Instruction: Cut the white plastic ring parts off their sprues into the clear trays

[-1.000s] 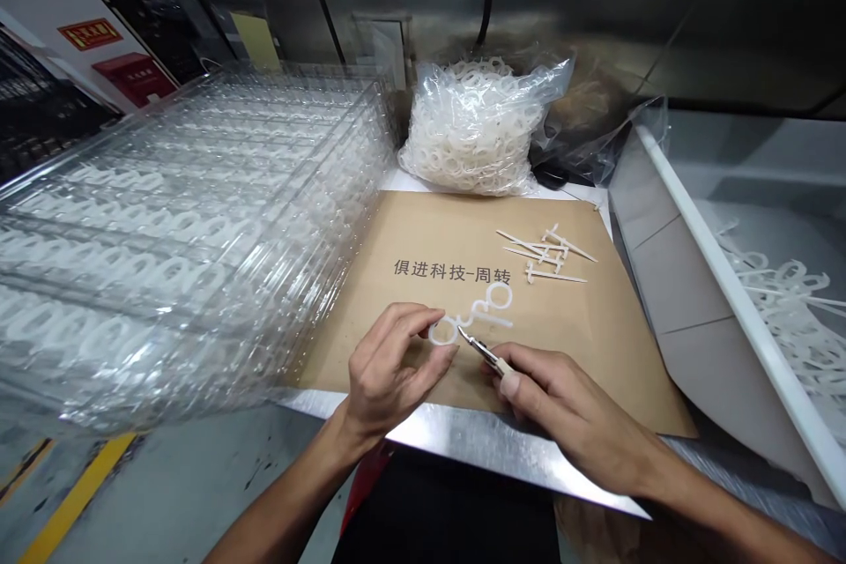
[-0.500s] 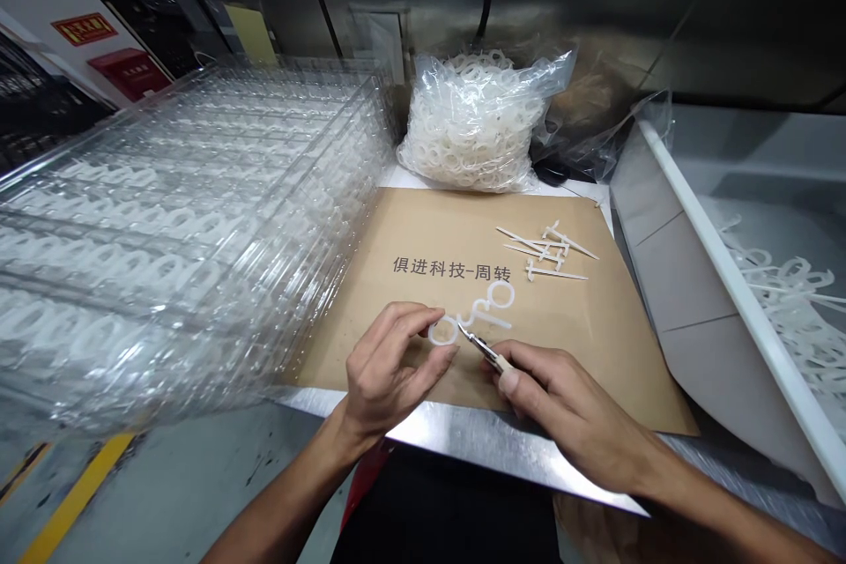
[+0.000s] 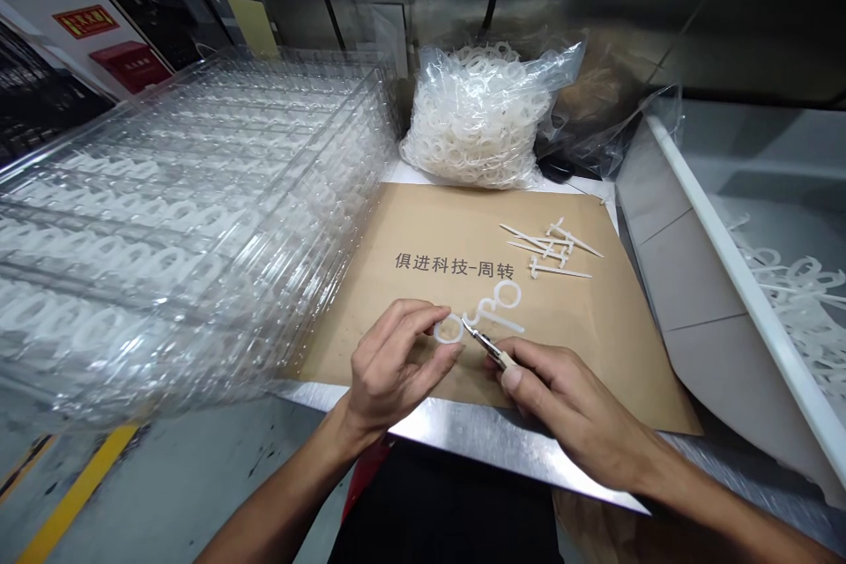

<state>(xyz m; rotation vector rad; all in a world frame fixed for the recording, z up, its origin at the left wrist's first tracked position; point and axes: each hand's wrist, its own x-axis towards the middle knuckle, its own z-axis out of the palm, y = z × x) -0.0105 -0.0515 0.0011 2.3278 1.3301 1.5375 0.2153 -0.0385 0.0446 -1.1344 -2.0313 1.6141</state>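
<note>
At a metal-edged desk (image 3: 463, 432), a person's left grip (image 3: 395, 363) pinches a translucent white plastic moulding (image 3: 500, 319) of two rings joined by a wavy runner, forefinger above and thumb below the nearer ring. The right grip (image 3: 555, 388) is wrapped around small silver metal nippers (image 3: 487, 345) with pale handles, their tips at the runner just beside the pinched ring; whether the blades have met cannot be told. The moulding is over a brown cardboard sheet (image 3: 595, 344), between the printed line and the desk's front edge; whether it touches the cardboard is unclear.

The step in hand appears to be trimming the ring from its runner. The next move calls for a squeeze of the nippers at that joint, with the left pinch firm and its fingertips clear of the blades.

Toward the cardboard's far right corner lies a heap of thin off-white plastic sticks (image 3: 545, 241). A clear plastic bag of off-white rings (image 3: 476, 123) stands at the desk's back; stacked clear plastic trays (image 3: 330, 185) rise on the left side, a grey bin (image 3: 667, 282) holding white plastic pieces on the right.

Black print (image 3: 454, 266) on the cardboard reads "俱进科技-周转". Beyond the desk's far left corner, a red sign (image 3: 85, 21) with yellow characters and a red box (image 3: 129, 66) with pale ones are too blurred to read.
</note>
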